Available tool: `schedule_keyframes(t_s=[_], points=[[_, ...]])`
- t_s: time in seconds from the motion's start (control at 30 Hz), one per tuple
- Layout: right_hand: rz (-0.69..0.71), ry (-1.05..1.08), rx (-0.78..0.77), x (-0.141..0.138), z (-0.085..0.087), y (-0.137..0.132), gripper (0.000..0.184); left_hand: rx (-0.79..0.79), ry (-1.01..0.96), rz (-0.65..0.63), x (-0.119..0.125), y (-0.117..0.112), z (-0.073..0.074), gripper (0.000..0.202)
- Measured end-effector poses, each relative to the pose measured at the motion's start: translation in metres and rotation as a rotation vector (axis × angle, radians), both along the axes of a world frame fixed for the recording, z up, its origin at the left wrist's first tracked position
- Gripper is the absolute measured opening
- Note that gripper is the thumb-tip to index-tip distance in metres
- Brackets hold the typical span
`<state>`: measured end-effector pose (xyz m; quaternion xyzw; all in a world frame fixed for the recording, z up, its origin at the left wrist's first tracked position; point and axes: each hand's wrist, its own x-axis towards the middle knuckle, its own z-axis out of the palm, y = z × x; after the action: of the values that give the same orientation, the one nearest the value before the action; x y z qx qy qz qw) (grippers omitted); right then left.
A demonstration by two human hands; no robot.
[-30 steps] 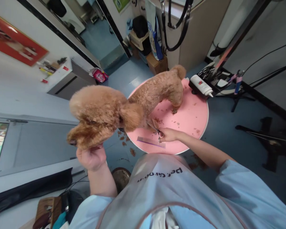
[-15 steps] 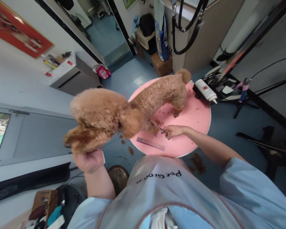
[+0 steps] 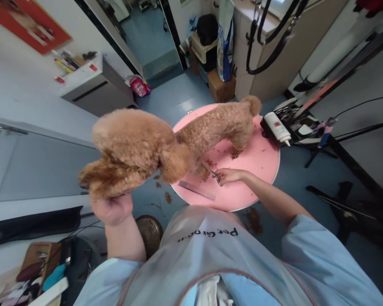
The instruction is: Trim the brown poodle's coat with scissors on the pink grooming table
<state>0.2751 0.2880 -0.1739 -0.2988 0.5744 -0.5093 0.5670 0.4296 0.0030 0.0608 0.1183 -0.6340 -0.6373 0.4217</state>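
A curly brown dog (image 3: 217,127) stands on a round pink table (image 3: 264,170), its head turned to the left over the table's edge. Under its muzzle, my left hand (image 3: 113,208) is closed round the chin, with the fingers partly hidden by fur. My right hand (image 3: 228,175) holds a pair of scissors (image 3: 214,173) beside the front leg, the blades pointing up and left towards it. A metal comb with a purple spine (image 3: 197,191) lies flat near the table's front edge. Cut hair is scattered on the pink surface.
A white squeeze bottle (image 3: 277,127) lies on a black tool holder at the table's right. Black grooming loops (image 3: 268,59) hang above the far side. A round stool (image 3: 149,233) stands at lower left, with hair clumps on the floor.
The camera view has shifted slightly. The dog's head and my left hand appear a little further left. My right hand still holds the scissors by the front leg, with the blades slightly more apart.
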Motion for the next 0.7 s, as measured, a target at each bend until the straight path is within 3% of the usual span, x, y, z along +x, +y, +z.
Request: schedule_keyframes(t_s=[0.1, 0.23, 0.4, 0.7], points=[[-0.027, -0.001, 0.034, 0.007, -0.006, -0.001, 0.041, 0.019, 0.010, -0.019, 0.000, -0.001, 0.000, 0.038], [-0.092, 0.021, -0.039, 0.021, -0.016, -0.003, 0.035, 0.009, 0.050, -0.034, -0.002, 0.005, 0.003, 0.036], [-0.162, 0.135, 0.050, 0.038, -0.024, -0.005, 0.035, -0.011, 0.107, -0.023, -0.004, 0.008, 0.004, 0.037], [-0.223, -0.050, -0.012, 0.052, -0.036, -0.005, 0.037, -0.017, 0.115, -0.161, -0.001, 0.004, 0.004, 0.037]])
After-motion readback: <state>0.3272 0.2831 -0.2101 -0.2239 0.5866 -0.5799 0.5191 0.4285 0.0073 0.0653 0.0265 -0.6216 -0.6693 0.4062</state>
